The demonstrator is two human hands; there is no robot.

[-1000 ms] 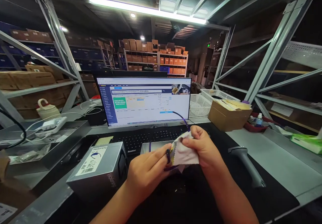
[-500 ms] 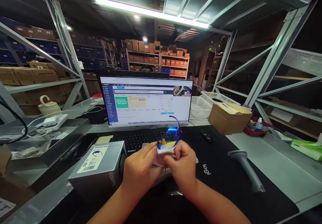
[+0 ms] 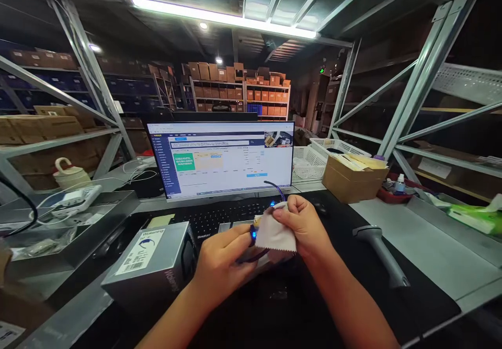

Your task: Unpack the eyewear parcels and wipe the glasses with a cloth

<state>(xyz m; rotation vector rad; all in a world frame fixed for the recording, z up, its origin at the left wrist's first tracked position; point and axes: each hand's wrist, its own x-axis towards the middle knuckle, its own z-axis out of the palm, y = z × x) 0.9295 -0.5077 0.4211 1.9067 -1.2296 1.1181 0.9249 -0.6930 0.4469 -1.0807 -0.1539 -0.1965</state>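
Note:
My left hand (image 3: 224,255) is closed around one end of a pair of sunglasses (image 3: 253,234) with blue-tinted parts. One thin temple arm curves up past the far side, in front of the monitor. A pale grey cleaning cloth (image 3: 277,234) with zigzag edges hangs over the front of the glasses and hides most of the lenses. Pinched in my right hand (image 3: 309,228), the cloth is pressed against the glasses. Left of my hands stands a grey box (image 3: 167,249) whose label pictures eyewear.
Behind my hands are a keyboard (image 3: 214,214) and a lit monitor (image 3: 219,182). A barcode scanner (image 3: 382,255) lies on the black desk mat at right, with a mouse (image 3: 319,208) beyond my right hand. A cardboard box (image 3: 349,179) and white baskets (image 3: 309,163) stand farther back.
The cloth, bunched between my hands before, now hangs spread over the glasses. My right hand has moved right and up. The view has shifted slightly.

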